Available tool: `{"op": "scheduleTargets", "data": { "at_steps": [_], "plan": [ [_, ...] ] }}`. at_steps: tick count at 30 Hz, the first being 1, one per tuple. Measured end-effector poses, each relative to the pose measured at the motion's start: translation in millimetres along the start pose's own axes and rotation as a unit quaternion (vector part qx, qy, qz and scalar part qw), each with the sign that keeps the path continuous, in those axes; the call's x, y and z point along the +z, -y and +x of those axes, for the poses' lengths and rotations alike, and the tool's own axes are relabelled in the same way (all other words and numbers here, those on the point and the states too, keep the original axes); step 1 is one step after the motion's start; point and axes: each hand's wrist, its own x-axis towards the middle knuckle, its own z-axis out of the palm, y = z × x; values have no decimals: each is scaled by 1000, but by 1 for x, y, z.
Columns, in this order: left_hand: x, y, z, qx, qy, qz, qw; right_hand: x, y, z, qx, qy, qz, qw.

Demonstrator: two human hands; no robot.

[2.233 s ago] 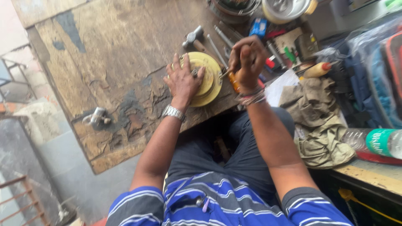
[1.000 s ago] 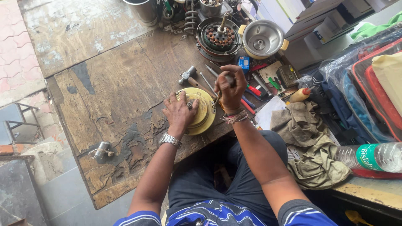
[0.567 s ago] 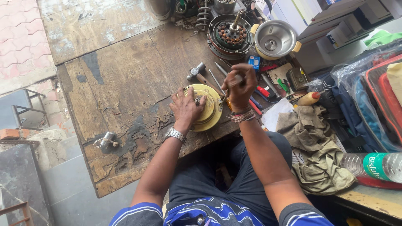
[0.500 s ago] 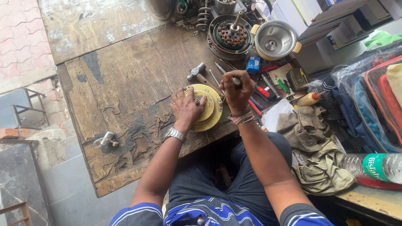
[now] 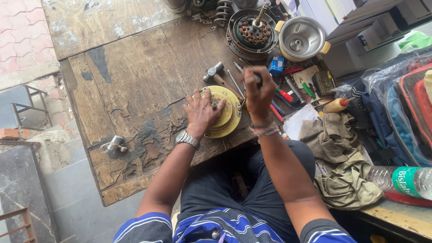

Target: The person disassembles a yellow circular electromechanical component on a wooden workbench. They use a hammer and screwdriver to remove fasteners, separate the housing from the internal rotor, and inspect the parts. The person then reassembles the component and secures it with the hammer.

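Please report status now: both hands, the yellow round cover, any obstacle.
Left hand flat on yellow cover. Right hand gripping a tool above its edge. Hammer and loose tools lie close behind.

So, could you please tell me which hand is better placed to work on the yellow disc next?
Probably the right hand: it grips a tool above the yellow disc, while the left hand lies flat on it.
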Motion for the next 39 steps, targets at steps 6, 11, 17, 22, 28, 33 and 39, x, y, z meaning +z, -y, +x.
{"op": "scheduleTargets", "data": {
  "at_steps": [6, 11, 17, 22, 28, 33, 39],
  "plan": [
    [-25, -7, 1, 12, 61, 38, 997, -3, 0, 11, 44, -45, 126, 990],
    [-11, 6, 2, 39, 49, 58, 996, 2, 11, 3, -4, -42, 7, 999],
    [12, 30, 29, 247, -40, 13, 968, -8, 23, 11, 140, -23, 164, 976],
    [-11, 23, 22, 176, 101, 47, 978, -6, 21, 7, -20, -41, 143, 989],
    [-19, 18, 14, 56, 134, 91, 985, -21, 29, -11, 5, -73, 122, 990],
    [17, 25, 23, 167, 25, 42, 985, -19, 24, -15, 46, -81, 143, 985],
    [28, 27, 21, 116, 21, -16, 993, -18, 9, -17, 40, -86, 144, 985]
  ]
}}
